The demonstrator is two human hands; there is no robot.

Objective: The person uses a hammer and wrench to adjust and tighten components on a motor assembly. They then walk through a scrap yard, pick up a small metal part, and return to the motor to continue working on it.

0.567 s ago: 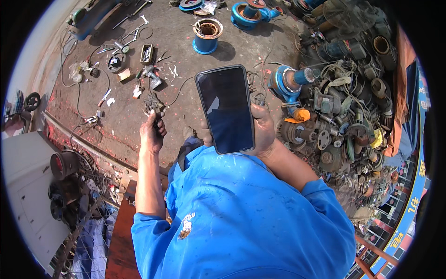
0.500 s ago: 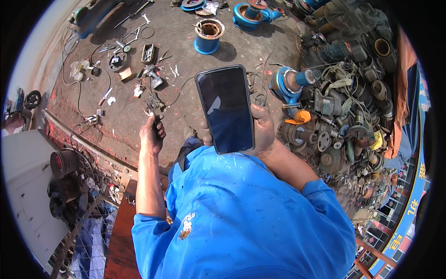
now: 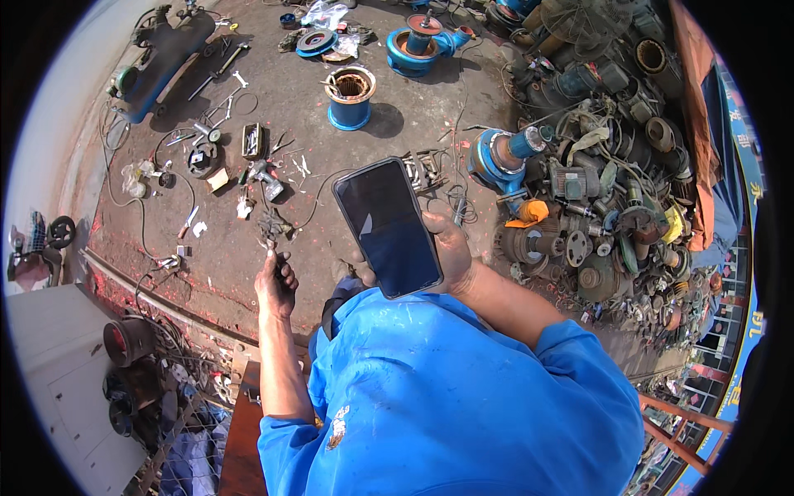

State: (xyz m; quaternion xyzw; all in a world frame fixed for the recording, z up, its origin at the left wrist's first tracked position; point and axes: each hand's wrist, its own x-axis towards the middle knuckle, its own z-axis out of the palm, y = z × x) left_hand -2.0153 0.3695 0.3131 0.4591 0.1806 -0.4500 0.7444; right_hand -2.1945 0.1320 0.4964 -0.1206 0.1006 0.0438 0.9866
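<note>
My right hand (image 3: 452, 253) is closed around a black smartphone (image 3: 387, 230) in front of my blue shirt. The thumb lies along the phone's right edge, and fingertips show at its left edge. The screen is dark, with a pale reflection on it. To the left of the phone, my left hand (image 3: 277, 286) has its fingers curled in. A small light tip shows at its top, but whether it holds anything I cannot make out. Beyond that hand, on the floor, lie a cordless power tool (image 3: 266, 180) and a tangle of dark parts (image 3: 273, 221).
A blue motor housing (image 3: 350, 107) stands upright on the floor, with blue pump parts (image 3: 413, 54) behind it. Another blue pump (image 3: 499, 157) is at the right, beside a large heap of old motors (image 3: 572, 183). Wrenches and cables lie at the left, near a blue tank (image 3: 174, 62).
The camera view has shifted, so the floor things sit further left. The phone is lower and tilts more to the left. Both hands keep their grip shape.
</note>
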